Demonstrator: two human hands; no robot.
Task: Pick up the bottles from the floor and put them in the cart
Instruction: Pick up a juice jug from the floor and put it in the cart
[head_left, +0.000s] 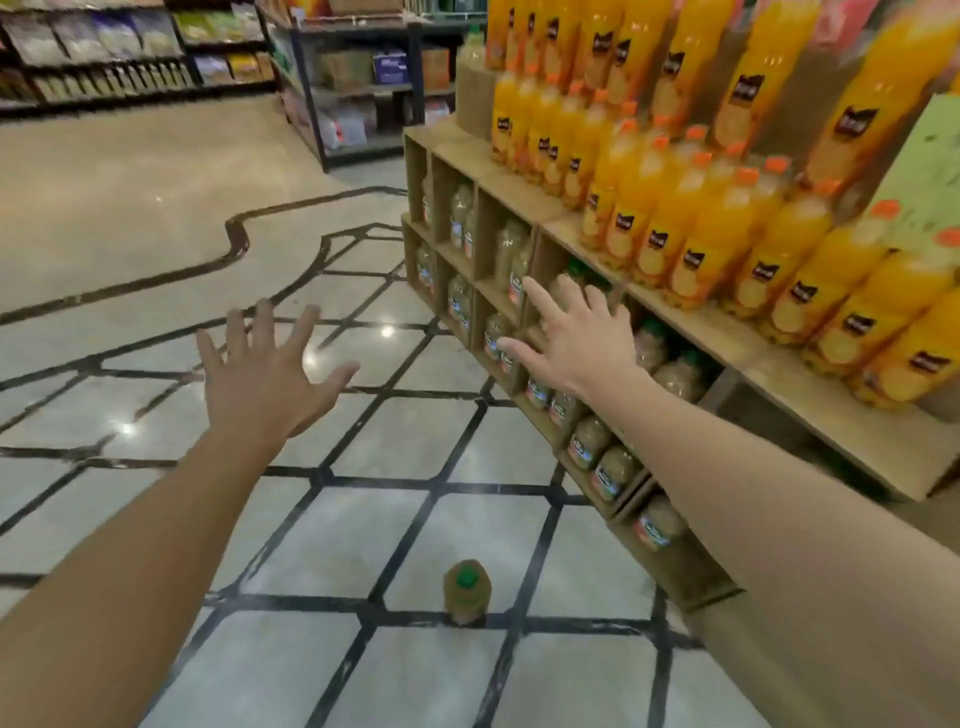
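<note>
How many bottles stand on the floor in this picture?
1. The green-capped bottle stands upright on the tiled floor, low in the view between the forearms. Others may lie outside the frame.

Glossy tiled floor (426, 525); matt wooden shelf unit (511, 189); plastic bottle (466, 592).

Bright even overhead store light, small white glare spots on the glossy floor (387, 331), soft faint shadows, whole frame slightly soft with motion blur, orange bottles (691, 208) at right edge smeared and stretched, wide-angle bending of far shelves (130, 52) and floor lines.
</note>
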